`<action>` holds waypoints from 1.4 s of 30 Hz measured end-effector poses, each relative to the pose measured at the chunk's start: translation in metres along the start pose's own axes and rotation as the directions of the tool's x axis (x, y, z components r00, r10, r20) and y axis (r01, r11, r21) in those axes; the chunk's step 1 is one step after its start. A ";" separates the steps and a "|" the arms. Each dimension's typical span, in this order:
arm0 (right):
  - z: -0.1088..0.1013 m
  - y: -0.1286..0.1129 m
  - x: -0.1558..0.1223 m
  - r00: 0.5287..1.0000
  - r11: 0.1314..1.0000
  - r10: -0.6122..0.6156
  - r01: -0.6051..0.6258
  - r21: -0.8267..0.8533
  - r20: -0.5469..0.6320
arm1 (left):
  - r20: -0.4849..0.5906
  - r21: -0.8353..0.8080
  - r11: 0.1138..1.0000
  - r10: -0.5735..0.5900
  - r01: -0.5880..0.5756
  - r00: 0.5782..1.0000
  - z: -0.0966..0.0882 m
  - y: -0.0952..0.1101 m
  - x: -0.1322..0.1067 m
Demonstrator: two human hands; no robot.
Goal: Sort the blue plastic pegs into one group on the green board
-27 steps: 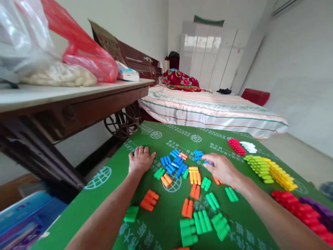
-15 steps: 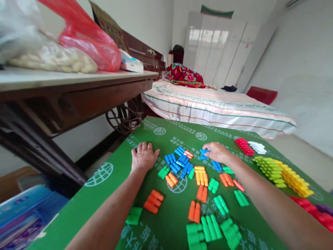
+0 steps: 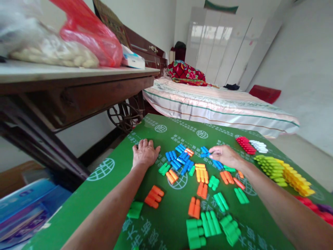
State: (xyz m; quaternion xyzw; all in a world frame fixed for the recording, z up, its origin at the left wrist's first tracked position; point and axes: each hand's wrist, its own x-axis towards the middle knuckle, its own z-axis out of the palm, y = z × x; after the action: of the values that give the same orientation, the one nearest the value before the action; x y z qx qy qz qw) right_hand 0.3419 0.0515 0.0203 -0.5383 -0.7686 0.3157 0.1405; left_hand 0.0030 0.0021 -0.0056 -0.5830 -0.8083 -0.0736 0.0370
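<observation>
Head view, and it's the only one. My left grip (image 3: pixel 145 152) lies flat on the green table (image 3: pixel 104 194), palm down and fingers spread, at about ten o'clock from the table's middle. It holds nothing. Just beside it, at three o'clock, sits the blue cluster (image 3: pixel 179 159).

My right grip (image 3: pixel 225 156) comes in from four o'clock, thumb and forefinger drawn together at a small blue piece (image 3: pixel 204 150) on the cluster's two o'clock edge. The fingertips reach it, but whether it is truly pinched I cannot tell.

By the look of it, this is moulded plastic: light, stiff, smooth, probably a little slippery, and not fragile. It lies low on the table, so I'd take it across its narrow sides with the fingertips.

Orange pieces (image 3: pixel 201 173) and green pieces (image 3: pixel 210 222) lie scattered toward six o'clock. At two to three o'clock from my right grip, well apart, lie neat rows: the red row (image 3: pixel 244 145), white row (image 3: pixel 258 147), lime row (image 3: pixel 269 165) and yellow row (image 3: pixel 296 178).
</observation>
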 end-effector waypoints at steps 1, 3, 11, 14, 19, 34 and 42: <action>0.002 -0.001 -0.002 1.000 0.999 -0.016 0.016 -0.038 -0.001 | 0.002 0.002 1.000 -0.002 0.002 1.000 0.000 0.000 0.000; 0.004 -0.003 -0.005 0.999 0.992 -0.043 0.042 -0.122 -0.001 | 0.004 0.004 1.000 -0.004 0.004 1.000 0.000 0.000 0.000; 0.010 -0.049 -0.015 0.986 0.862 -0.164 0.146 -0.485 0.005 | 0.007 0.000 1.000 -0.004 0.004 1.000 -0.004 0.002 -0.001; 0.024 -0.079 -0.009 0.960 0.809 -0.266 0.272 -0.521 0.089 | 0.008 -0.001 1.000 -0.002 0.002 1.000 -0.004 0.002 -0.001; 0.045 -0.115 0.007 0.927 0.723 -0.303 0.374 -0.581 0.219 | 0.000 0.004 1.000 0.002 -0.002 1.000 -0.002 0.002 -0.002; 0.056 -0.122 0.021 0.984 0.809 -0.117 0.171 -0.562 0.131 | -0.001 -0.003 1.000 -0.001 0.001 1.000 -0.003 0.002 -0.003; 0.058 -0.120 0.018 0.983 0.806 -0.144 0.182 -0.564 0.111 | 0.002 0.003 1.000 0.011 -0.011 1.000 -0.006 0.001 -0.001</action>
State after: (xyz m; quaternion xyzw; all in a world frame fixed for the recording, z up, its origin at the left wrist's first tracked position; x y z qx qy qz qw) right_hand 0.2143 0.0225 0.0506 -0.4775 -0.8752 0.0742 -0.0249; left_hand 0.0038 0.0008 0.0003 -0.5876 -0.8051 -0.0717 0.0376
